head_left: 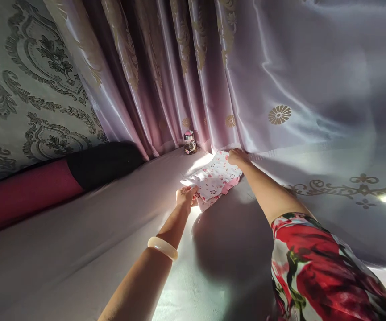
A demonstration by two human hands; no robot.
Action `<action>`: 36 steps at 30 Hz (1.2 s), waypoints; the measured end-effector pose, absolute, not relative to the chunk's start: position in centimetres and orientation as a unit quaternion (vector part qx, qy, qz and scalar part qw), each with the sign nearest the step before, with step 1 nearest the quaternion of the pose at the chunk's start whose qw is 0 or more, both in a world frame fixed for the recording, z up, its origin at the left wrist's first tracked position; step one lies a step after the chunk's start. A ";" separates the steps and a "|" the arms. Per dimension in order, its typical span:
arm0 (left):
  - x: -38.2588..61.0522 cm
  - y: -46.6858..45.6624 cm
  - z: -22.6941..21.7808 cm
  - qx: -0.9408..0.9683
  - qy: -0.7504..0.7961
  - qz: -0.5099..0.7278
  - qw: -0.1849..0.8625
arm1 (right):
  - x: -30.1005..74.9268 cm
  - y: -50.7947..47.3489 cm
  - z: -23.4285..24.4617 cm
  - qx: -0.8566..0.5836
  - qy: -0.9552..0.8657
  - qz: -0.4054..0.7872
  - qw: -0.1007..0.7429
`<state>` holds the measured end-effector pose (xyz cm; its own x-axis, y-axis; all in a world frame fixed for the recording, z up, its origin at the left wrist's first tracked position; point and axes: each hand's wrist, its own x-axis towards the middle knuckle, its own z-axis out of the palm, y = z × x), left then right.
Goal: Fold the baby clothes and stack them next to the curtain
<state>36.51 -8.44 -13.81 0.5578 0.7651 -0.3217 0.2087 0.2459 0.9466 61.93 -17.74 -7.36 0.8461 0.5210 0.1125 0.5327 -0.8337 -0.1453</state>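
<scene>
A small white garment with a pink floral print and pink trim (214, 178) lies on the grey bed sheet (79, 249), close to the curtain. My left hand (186, 197) pinches its near left edge, fingers closed on the cloth; a pale bangle (163, 248) sits on that forearm. My right hand (237, 156) reaches to the garment's far right corner and grips it, fingers curled. A red floral sleeve (313, 263) covers my right upper arm.
Shiny lilac curtains with gold motifs (280, 89) hang along the bed's far side. A small glass jar with a metal lid (189, 143) stands at the curtain's foot. A red and black bolster (55, 183) lies against the patterned wall (22, 89) on the left.
</scene>
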 end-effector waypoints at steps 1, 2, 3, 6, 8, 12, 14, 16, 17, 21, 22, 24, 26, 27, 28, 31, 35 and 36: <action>36.3 -8.3 -14.2 0.597 0.422 0.202 0.651 | 61.9 -17.7 -7.7 -0.959 -0.274 -0.027 0.069; 36.1 -8.3 -14.5 0.618 0.423 0.197 0.633 | 61.8 -17.8 -8.1 -0.960 -0.272 -0.023 0.058; 35.9 -8.2 -14.7 0.638 0.425 0.193 0.613 | 61.7 -17.8 -8.5 -0.961 -0.271 -0.021 0.050; 35.5 -8.4 -15.0 0.682 0.439 0.205 0.548 | 61.3 -18.2 -9.8 -0.964 -0.262 -0.032 0.038; 35.3 -8.9 -14.9 0.706 0.444 0.215 0.508 | 61.0 -18.6 -10.6 -0.965 -0.254 -0.047 0.038; 34.5 -10.1 -15.0 0.767 0.404 0.230 0.442 | 60.3 -19.1 -11.8 -0.959 -0.253 -0.116 0.047; 34.0 -10.5 -15.4 0.794 0.379 0.260 0.399 | 59.8 -19.2 -12.4 -0.949 -0.279 -0.133 0.056; 33.5 -10.7 -15.9 0.827 0.341 0.285 0.345 | 59.3 -19.0 -13.0 -0.941 -0.310 -0.117 0.066; 33.2 -10.7 -16.2 0.847 0.311 0.290 0.318 | 59.2 -19.0 -13.4 -0.939 -0.320 -0.104 0.071; 32.4 -10.6 -17.1 0.924 0.160 0.251 0.242 | 58.8 -18.6 -14.9 -0.944 -0.315 -0.055 0.080; 32.3 -10.6 -17.3 0.933 0.143 0.235 0.232 | 58.8 -18.5 -15.2 -0.947 -0.309 -0.047 0.078; 32.1 -10.7 -17.4 0.943 0.134 0.216 0.215 | 58.9 -18.5 -15.5 -0.951 -0.300 -0.032 0.072; 32.0 -10.8 -17.4 0.946 0.137 0.220 0.195 | 58.9 -18.5 -15.6 -0.952 -0.299 -0.022 0.067; 32.0 -10.9 -17.4 0.946 0.138 0.226 0.186 | 59.0 -18.6 -15.5 -0.952 -0.300 -0.018 0.065; 31.9 -11.0 -17.4 0.946 0.138 0.232 0.177 | 59.0 -18.6 -15.4 -0.952 -0.300 -0.014 0.063; 31.8 -11.2 -17.2 0.946 0.140 0.244 0.163 | 58.7 -18.6 -14.8 -0.954 -0.297 -0.010 0.051; 31.8 -11.2 -17.0 0.937 0.161 0.251 0.180 | 56.5 -17.8 -14.2 -0.950 -0.310 -0.021 0.040; 31.8 -11.1 -17.0 0.934 0.172 0.252 0.186 | 55.5 -17.4 -14.1 -0.944 -0.327 -0.021 0.041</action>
